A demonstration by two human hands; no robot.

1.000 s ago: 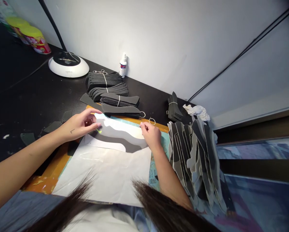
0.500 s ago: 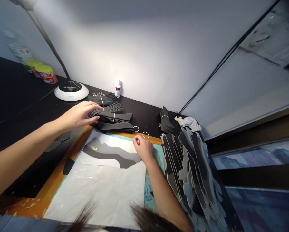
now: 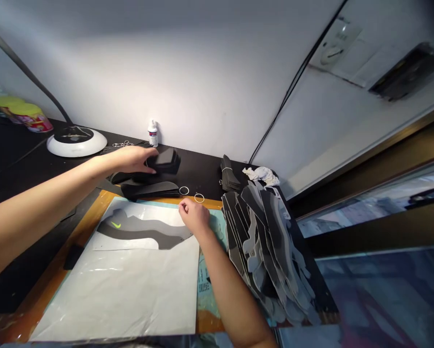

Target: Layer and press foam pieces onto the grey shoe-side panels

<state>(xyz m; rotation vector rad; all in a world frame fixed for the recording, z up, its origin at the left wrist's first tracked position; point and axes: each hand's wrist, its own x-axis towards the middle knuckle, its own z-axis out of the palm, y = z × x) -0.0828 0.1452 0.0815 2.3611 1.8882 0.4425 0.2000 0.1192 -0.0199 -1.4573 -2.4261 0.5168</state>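
Note:
My left hand (image 3: 139,159) grips a bundle of dark strips (image 3: 168,162), raised above the back of the table; motion blurs its outline. A stack of black strips (image 3: 151,189) lies just below it. My right hand (image 3: 195,215) is closed and rests by the upper right edge of the white sheet (image 3: 129,285); whatever its curled fingers hold, if anything, is hidden. On that sheet, left of my right hand, lies a flat grey shoe-upper piece (image 3: 140,232) with a yellow-green swoosh. Two pale rings (image 3: 199,198) are just beyond my right hand.
Many overlapping grey and black cut pieces (image 3: 260,241) are piled on the right. Behind them are another banded bundle (image 3: 229,174) and a crumpled white cloth (image 3: 262,175). A small white bottle (image 3: 153,134) and a lamp base (image 3: 77,141) stand along the wall.
My left hand has taken hold of a bundle, lifted it and moved right. My right hand stays in the same place on the sheet. The view has turned rightward.

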